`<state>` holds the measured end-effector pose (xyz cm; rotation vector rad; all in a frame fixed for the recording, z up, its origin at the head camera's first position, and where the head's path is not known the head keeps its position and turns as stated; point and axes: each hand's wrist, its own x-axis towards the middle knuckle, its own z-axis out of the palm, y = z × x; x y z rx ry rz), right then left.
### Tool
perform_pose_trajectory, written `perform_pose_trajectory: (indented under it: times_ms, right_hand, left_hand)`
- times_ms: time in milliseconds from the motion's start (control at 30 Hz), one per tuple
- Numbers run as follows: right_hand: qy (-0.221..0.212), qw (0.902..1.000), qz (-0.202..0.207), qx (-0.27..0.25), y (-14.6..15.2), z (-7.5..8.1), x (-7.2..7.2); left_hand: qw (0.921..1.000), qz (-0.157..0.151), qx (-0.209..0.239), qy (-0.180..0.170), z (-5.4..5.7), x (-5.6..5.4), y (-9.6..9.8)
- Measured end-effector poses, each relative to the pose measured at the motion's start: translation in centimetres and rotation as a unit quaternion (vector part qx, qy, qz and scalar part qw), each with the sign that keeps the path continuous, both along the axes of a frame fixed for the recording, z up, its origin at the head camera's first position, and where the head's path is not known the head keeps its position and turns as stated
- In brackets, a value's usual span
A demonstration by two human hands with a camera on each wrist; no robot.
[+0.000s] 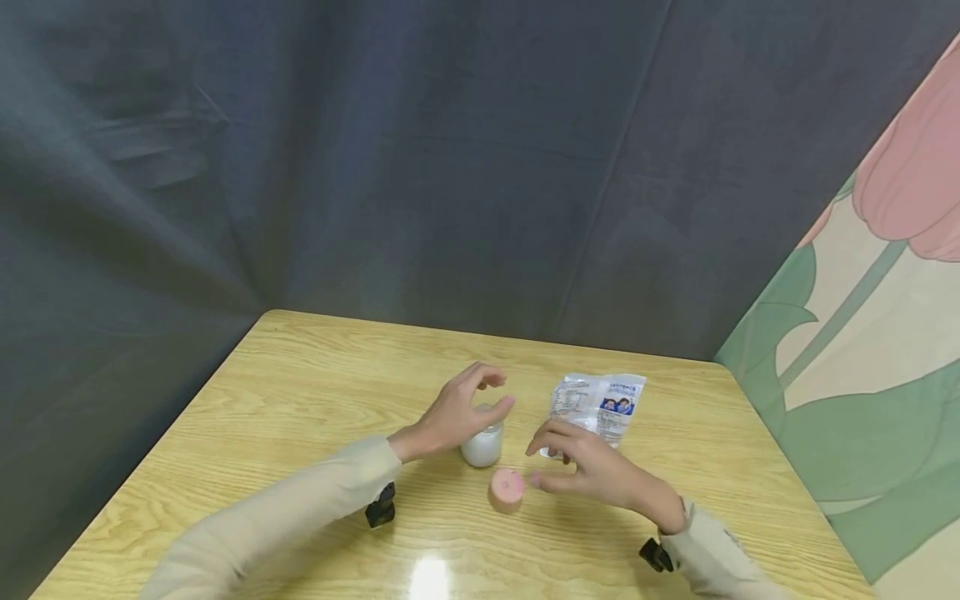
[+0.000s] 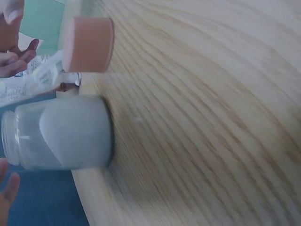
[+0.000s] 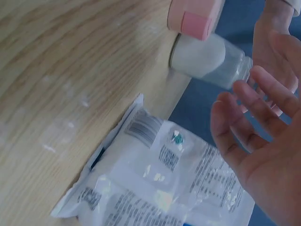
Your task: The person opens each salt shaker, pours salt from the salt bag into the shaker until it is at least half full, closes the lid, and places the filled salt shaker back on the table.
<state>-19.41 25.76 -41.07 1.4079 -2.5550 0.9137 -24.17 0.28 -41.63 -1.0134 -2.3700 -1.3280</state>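
Note:
A clear glass jar (image 1: pixel 482 448) stands upright on the table, partly filled with white powder; its mouth is uncovered in the right wrist view. My left hand (image 1: pixel 453 410) hovers at the jar's rim, fingers loosely curved and holding nothing. In front of the jar sits a short pink cylinder (image 1: pixel 507 490), like a lid; the left wrist view shows its side (image 2: pixel 89 44). My right hand (image 1: pixel 581 467) is held in the air right of the pink cylinder, fingers spread and bent. Beyond that hand is a white printed plastic bag (image 1: pixel 603 400), its near part hidden by the hand.
The wood-grain table (image 1: pixel 330 375) carries all these things. A dark curtain (image 1: pixel 450 167) hangs along its far and left sides. At the right stands a flower-patterned panel (image 1: pixel 885 333). Black wrist cameras (image 1: pixel 381 505) hang below both sleeves.

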Motion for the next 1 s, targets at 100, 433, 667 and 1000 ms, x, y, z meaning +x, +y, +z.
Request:
perform_pose_trajectory:
  times_ms: [100,433,667,1000]
  right_hand:
    - [0.006,0.9997,0.010,0.021,-0.6,-0.2,0.1]
    - [0.008,0.9948,0.020,0.099,-1.9,-0.7,0.2]
    - [-0.011,0.9916,0.024,0.127,-2.7,-0.9,0.1]
    - [0.012,0.9891,0.030,0.143,-3.4,-1.5,-0.1]
  left_hand:
    - [0.9998,-0.012,-0.008,-0.010,-0.4,-0.2,-0.6]
    - [0.9917,-0.034,-0.039,-0.118,-1.4,-0.1,-2.0]
    - [0.9873,-0.034,-0.060,-0.143,-1.9,0.1,-2.6]
    - [0.9856,-0.052,-0.088,-0.134,-2.7,0.1,-2.9]
